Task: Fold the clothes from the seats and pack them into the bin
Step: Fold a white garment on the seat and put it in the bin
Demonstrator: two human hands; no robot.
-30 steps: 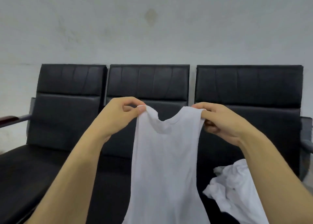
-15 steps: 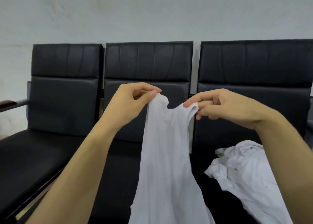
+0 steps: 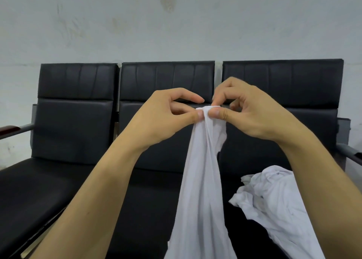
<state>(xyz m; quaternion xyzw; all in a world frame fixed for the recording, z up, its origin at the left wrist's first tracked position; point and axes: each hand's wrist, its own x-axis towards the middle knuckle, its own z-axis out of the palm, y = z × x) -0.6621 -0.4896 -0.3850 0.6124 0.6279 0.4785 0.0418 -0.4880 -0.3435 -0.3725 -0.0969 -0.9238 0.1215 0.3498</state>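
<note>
A row of three black seats (image 3: 168, 180) stands against a pale wall (image 3: 176, 23). The left seat has a dark armrest (image 3: 11, 130) at its far left edge.

The person holds both arms out over the middle seat. The left hand (image 3: 166, 115) is up in front of the middle backrest. Its grip is pressed together: the thumb and a bent finger pinch the top of a white tank top (image 3: 201, 190). The pointing finger sticks out straight above the cloth and holds nothing.

The right hand (image 3: 248, 111) is just beside the left one, and their thumb tips nearly touch. Its grip is pressed together too, pinching the same top bit of the tank top between thumb and curled fingers.

The tank top hangs down from the two hands in a long narrow bunch, in front of the gap between the middle seat and the right seat. Its lower end runs out of view.

A crumpled white garment (image 3: 274, 200) lies on the right seat, near its front edge.
</note>
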